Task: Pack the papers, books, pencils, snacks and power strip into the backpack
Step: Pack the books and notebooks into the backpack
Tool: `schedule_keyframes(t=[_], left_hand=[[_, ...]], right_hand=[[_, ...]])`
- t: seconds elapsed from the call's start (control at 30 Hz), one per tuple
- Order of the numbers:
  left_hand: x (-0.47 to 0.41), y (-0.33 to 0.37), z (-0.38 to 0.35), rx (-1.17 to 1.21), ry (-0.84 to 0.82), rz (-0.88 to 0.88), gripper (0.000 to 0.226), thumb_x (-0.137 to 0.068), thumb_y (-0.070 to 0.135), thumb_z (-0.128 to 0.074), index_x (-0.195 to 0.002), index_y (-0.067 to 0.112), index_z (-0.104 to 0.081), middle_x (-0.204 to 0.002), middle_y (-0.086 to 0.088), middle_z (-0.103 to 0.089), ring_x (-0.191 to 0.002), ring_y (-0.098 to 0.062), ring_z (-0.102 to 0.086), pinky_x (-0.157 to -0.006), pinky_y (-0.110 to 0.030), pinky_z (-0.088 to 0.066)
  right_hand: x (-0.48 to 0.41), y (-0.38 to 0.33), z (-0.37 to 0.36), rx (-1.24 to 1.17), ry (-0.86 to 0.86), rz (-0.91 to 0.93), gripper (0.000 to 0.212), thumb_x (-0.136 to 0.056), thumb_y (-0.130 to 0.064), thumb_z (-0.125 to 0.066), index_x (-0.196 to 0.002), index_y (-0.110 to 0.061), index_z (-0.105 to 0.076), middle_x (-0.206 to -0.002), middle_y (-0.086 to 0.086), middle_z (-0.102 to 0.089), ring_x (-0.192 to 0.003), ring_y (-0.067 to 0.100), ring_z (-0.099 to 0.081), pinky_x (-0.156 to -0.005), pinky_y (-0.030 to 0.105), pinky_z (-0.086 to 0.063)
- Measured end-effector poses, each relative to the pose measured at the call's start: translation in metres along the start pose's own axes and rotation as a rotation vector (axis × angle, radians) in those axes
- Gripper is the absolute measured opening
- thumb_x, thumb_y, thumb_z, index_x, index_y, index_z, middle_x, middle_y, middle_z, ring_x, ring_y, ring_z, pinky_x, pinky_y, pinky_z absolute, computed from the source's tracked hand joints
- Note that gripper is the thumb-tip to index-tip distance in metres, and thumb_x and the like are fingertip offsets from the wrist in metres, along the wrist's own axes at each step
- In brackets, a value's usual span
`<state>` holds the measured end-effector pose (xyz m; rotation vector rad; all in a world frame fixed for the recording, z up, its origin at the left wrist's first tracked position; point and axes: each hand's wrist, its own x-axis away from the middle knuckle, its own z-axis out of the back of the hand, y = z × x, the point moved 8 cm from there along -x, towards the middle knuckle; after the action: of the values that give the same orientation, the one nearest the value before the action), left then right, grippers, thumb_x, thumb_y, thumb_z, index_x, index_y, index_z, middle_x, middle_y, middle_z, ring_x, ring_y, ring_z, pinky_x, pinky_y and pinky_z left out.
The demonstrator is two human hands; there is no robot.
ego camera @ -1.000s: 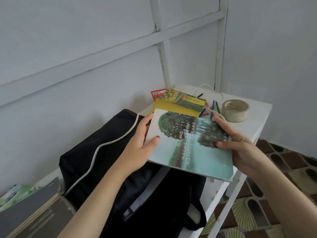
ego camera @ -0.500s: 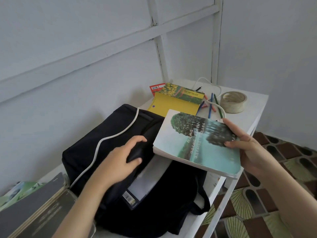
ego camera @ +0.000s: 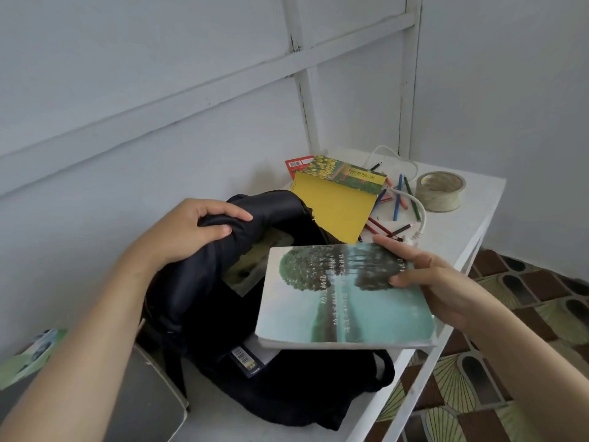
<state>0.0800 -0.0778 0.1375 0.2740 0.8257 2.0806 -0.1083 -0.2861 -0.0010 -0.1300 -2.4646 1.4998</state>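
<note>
Head view: left hand [ego camera: 191, 231] grips the backpack [ego camera: 302, 393] flap, mouth open, some items already inside; right hand [ego camera: 439, 282] pinches a teal book [ego camera: 334, 301] just over it. On the table [ego camera: 471, 199] the yellow book [ego camera: 334, 212], pencils [ego camera: 396, 204] and cord [ego camera: 420, 215] wait unpacked.

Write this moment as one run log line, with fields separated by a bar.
stage: packing book | left hand: grips backpack flap | right hand: holds teal book over backpack | pencils, yellow book: on table
</note>
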Motion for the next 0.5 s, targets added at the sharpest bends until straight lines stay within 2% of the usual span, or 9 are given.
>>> schedule_keyframes(t=[0.13, 0.3, 0.43, 0.5], left_hand=[[0.002, 0.006, 0.003, 0.001, 0.008, -0.011, 0.051, -0.086, -0.008, -0.057, -0.094, 0.04, -0.07, -0.101, 0.022, -0.069, -0.102, 0.007, -0.059, -0.091, -0.003, -0.036], [0.006, 0.01, 0.005, 0.006, 0.014, -0.013, 0.051, -0.086, -0.009, -0.056, -0.094, 0.04, -0.07, -0.101, 0.021, -0.069, -0.101, 0.006, -0.06, -0.089, -0.002, -0.037], [0.008, 0.012, 0.002, 0.022, 0.003, -0.008, 0.051, -0.086, -0.009, -0.055, -0.095, 0.039, -0.069, -0.102, 0.02, -0.069, -0.102, 0.006, -0.06, -0.087, -0.002, -0.037], [0.009, 0.012, 0.003, 0.021, 0.009, -0.007, 0.05, -0.086, -0.009, -0.055, -0.096, 0.039, -0.07, -0.103, 0.019, -0.069, -0.103, 0.004, -0.06, -0.09, -0.004, -0.037]], right_hand=[[-0.024, 0.004, -0.03, -0.071, 0.056, -0.037, 0.061, -0.081, 0.019, -0.044, -0.124, -0.02, -0.059, -0.112, 0.008, -0.068, -0.088, 0.023, -0.067, -0.072, 0.029, -0.058], [-0.059, 0.014, -0.065, -0.163, 0.209, -0.012, 0.065, -0.082, 0.02, -0.044, -0.135, -0.017, -0.05, -0.121, 0.009, -0.057, -0.091, 0.023, -0.062, -0.066, 0.03, -0.057], [-0.08, 0.029, -0.095, -0.281, 0.26, 0.0, 0.071, -0.087, 0.02, -0.036, -0.146, -0.018, -0.03, -0.104, -0.001, -0.056, -0.088, 0.021, -0.059, -0.082, 0.039, -0.051], [-0.091, 0.035, -0.112, -0.265, 0.204, 0.003, 0.077, -0.086, 0.019, -0.034, -0.149, -0.022, -0.019, -0.113, 0.001, -0.054, -0.103, 0.023, -0.056, -0.092, 0.036, -0.047]])
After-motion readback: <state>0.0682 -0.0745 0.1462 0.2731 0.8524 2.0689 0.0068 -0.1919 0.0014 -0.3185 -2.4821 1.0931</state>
